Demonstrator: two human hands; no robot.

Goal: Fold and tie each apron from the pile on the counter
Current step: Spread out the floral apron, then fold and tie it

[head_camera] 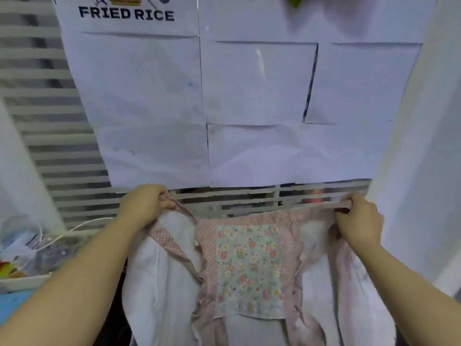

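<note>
the left hand [147,203] and right hand [359,216] each clench a top corner of the pink dotted apron [291,236]. its floral pocket [249,268] hangs between them.

The only words that can be read are "FRIED RICE" [126,13], printed in bold dark capitals on a white paper sheet [129,71] hanging at about 11 o'clock in the head view. The lettering runs in a single line across the upper part of that sheet, and the line tilts slightly down toward the right. Just above the words, at the top edge of the view, sit small printed drawings [124,0], cut off: utensil outlines, a tan block and a bowl shape. Any writing on the tan block is too small to tell. The neighbouring sheets [259,81] at 12 and 1 o'clock carry only faint grey marks, too blurred to read.
</note>
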